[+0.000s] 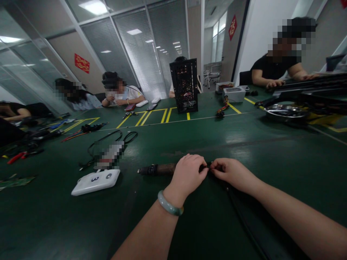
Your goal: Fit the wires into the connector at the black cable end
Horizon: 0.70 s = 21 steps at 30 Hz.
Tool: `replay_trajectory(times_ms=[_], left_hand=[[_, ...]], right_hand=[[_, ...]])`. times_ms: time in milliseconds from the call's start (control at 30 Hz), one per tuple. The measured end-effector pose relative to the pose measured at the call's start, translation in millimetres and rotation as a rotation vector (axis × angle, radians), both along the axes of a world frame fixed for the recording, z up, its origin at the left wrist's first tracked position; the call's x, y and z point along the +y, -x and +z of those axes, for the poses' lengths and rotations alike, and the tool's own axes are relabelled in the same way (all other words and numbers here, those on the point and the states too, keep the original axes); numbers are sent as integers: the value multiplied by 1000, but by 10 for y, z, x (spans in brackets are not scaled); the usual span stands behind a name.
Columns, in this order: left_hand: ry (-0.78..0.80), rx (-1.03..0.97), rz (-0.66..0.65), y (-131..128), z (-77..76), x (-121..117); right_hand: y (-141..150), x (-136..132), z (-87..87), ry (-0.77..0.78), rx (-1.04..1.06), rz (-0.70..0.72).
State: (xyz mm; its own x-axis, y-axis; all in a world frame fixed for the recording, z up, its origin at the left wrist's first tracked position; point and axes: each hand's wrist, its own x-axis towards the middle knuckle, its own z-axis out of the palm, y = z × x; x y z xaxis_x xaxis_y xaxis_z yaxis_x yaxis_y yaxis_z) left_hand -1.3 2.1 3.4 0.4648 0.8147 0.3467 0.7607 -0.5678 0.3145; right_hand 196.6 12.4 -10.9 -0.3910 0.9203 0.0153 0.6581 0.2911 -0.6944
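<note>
My left hand (189, 172), with a pale green bangle (168, 206) on its wrist, is closed in a pinch just above the green table. Facing it, my right hand (233, 174) is also closed, thumb and fingertips together. The fingertips of both hands nearly meet around something small and dark, mostly hidden, so its kind does not show. An electric screwdriver (157, 169) lies behind my left hand with its bit pointing left; the hand covers its rear end. A thick black cable (245, 221) runs from beneath my right hand toward the near table edge.
A white numbered device (96, 181) and a black cord (93, 148) lie left on the green table (151, 224). A black computer case (184, 86) stands at the back. A metal bowl (284, 112) and a power supply (233, 94) are right. Several people sit around.
</note>
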Motion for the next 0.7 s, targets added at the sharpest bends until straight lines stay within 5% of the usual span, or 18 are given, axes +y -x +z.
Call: replay_trajectory(times_ms=[700], left_hand=[[34,0,10,-21,35,-31]], right_hand=[[14,-2,22,-3,-4,5]])
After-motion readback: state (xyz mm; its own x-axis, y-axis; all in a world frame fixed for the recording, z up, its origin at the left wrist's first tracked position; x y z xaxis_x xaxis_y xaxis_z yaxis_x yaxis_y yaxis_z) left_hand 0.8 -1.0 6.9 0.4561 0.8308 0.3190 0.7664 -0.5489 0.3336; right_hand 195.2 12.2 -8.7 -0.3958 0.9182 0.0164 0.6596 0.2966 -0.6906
